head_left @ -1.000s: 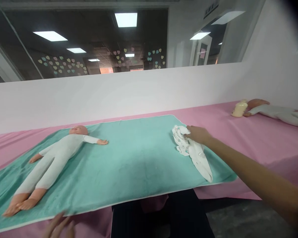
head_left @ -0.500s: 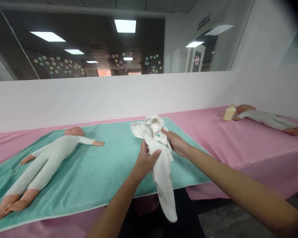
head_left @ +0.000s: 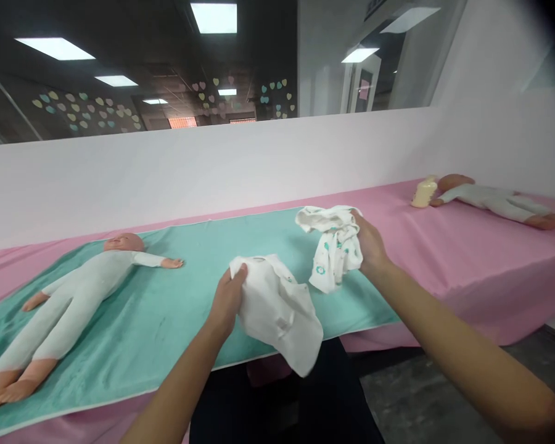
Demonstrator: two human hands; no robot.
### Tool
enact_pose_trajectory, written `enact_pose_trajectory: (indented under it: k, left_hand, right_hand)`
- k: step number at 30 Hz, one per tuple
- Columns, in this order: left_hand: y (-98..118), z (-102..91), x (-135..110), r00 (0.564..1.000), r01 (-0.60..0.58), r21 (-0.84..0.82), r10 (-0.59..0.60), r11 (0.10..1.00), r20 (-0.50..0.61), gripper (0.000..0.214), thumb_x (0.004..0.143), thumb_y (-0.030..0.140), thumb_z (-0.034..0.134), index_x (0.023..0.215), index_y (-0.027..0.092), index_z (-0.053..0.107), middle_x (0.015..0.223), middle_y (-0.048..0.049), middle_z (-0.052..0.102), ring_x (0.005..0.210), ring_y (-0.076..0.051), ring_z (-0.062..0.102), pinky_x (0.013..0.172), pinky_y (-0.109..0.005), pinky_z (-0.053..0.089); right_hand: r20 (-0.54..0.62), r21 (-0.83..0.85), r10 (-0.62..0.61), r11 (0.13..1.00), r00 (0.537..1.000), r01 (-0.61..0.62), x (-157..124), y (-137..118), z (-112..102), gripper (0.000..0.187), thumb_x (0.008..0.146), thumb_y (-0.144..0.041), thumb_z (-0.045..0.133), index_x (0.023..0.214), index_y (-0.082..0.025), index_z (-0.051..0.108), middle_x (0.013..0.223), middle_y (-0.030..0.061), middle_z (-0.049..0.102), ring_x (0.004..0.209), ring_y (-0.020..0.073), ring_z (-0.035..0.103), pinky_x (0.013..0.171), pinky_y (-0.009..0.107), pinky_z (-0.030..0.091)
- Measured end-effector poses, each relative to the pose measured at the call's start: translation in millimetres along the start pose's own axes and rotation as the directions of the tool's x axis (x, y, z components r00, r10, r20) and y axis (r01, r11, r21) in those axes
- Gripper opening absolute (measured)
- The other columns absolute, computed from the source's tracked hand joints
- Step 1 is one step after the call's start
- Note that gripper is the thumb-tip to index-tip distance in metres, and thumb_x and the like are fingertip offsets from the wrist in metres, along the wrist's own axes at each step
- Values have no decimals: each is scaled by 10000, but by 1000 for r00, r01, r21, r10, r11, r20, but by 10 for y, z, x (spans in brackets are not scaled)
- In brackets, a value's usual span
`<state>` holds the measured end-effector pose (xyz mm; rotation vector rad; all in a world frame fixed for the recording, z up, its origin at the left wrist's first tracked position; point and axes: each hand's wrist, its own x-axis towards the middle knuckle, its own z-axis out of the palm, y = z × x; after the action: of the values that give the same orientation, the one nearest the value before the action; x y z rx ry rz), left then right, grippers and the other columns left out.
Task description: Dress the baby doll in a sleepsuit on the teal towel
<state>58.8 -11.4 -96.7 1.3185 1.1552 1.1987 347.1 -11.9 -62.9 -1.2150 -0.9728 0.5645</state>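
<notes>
My left hand [head_left: 226, 298] grips a plain white cloth garment [head_left: 277, 311] by its top edge; the garment hangs down over the near edge of the teal mat [head_left: 176, 308]. My right hand [head_left: 369, 245] holds a second white cloth with small teal prints [head_left: 333, 246], bunched up above the mat's right end. Both pieces are lifted off the surface and held apart. A baby doll in a pale suit [head_left: 69, 296] lies face up on the left part of the mat, arms out.
The mat lies on a long table with a pink cover [head_left: 444, 259]. A second doll [head_left: 490, 200] and a cream bottle [head_left: 423, 192] lie at the far right. A white partition wall [head_left: 213, 166] runs behind the table. Dark floor shows below the table edge.
My right hand lifted the bundle off the mat's right end, my left hand joined it, and the bundle has come apart into two pieces, one in each hand.
</notes>
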Motion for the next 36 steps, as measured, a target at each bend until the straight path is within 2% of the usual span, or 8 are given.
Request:
enact_pose_trajectory:
  k: [5,13,16,20,26,30,32,36]
  left_hand:
    - [120,-159,-2,996,85,-283,-79,955,31,456,736,431,626,1134,217,570,1055,-84,654,897,-233,627,749,-320,507]
    - [489,-206,-101,990,33,-443,32,896,139,470,620,157,685,1076,197,582,890,-37,669,755,-218,640,661,-313,515]
    - [693,-193,-181,984,-54,-424,119,904,129,367,611,117,681,954,212,590,813,-3,642,695,-176,614,577,-258,485]
    - [970,-157,-353,974,-167,-374,212,912,84,280,608,143,703,834,223,558,786,25,607,653,-139,579,534,-224,453]
    - [1530,-590,-882,921,-352,136,368,926,-127,227,668,315,687,697,184,503,813,3,594,699,-147,560,571,-237,428]
    - [1770,-739,-1267,658,-256,763,686,594,-312,289,657,381,703,880,232,596,1030,-21,577,977,-248,526,808,-342,419]
    - [1729,-622,-1327,702,-389,764,703,515,-117,478,594,353,755,1035,269,592,1116,-17,558,1049,-273,502,883,-359,400]
    - [1495,-335,-1208,881,-470,372,450,801,145,530,575,266,762,1078,252,597,999,-19,626,970,-270,566,803,-329,457]
  right_hand:
    - [-97,-304,-94,951,991,61,298,173,-418,476,799,-611,380,809,-173,566,762,47,603,671,168,546,580,278,418]
    - [320,-925,285,299,903,234,224,579,-532,405,671,-397,640,997,-163,585,974,143,619,852,301,599,721,409,431]
    - [459,-800,95,477,883,364,-142,252,-183,465,744,-401,592,1158,-204,517,1189,144,540,1120,320,488,880,438,385]
    - [829,-196,-49,907,557,372,-718,-257,430,532,769,-435,580,1267,-332,423,1241,14,534,1084,225,521,847,336,432]
    - [652,-98,-194,937,733,335,-860,-590,758,119,766,-242,488,827,-213,586,799,-15,598,755,160,547,650,262,405]
    - [621,-7,-300,921,724,388,-843,-972,771,162,791,-330,486,795,-199,580,781,-16,569,740,142,532,638,245,393]
    - [680,38,-358,888,640,457,-953,-1225,840,179,803,-339,475,807,-208,597,817,-15,587,774,143,544,673,255,404]
    - [800,182,-463,792,381,582,-1170,-1623,953,173,786,-244,463,838,-215,625,839,-32,610,831,135,559,741,262,407]
